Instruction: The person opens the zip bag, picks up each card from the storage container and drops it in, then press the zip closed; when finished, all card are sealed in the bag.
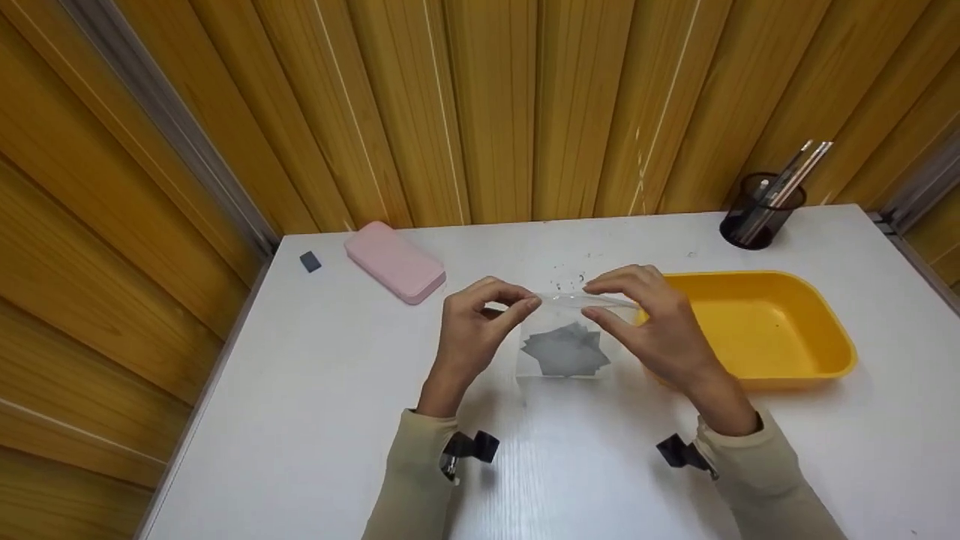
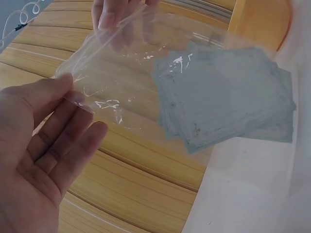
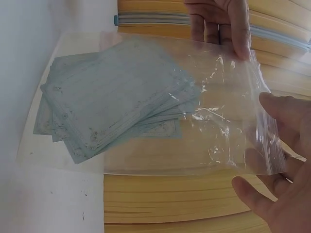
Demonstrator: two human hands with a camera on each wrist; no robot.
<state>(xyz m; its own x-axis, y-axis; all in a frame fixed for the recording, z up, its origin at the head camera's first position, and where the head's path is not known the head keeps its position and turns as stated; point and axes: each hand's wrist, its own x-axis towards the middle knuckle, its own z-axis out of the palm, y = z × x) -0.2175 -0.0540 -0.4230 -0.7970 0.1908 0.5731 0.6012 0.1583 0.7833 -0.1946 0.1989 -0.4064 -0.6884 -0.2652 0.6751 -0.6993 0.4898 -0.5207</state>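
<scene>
A clear zip-lock bag is held upright over the white table, its zip strip at the top. Inside lies a fanned stack of grey-blue paper cards with faint ornamental borders, down at the bottom of the bag. My left hand pinches the bag's upper left corner between thumb and index finger. At the upper right, my right hand holds the zip edge, thumb on the near side and fingers behind the film. Through the film, the right wrist view shows those fingers only partly.
A yellow plastic tray stands just right of the right hand. Farther back are a pink case, a small dark eraser-like block and a black mesh cup with pencils. Wood-patterned panels wall the table's back and left.
</scene>
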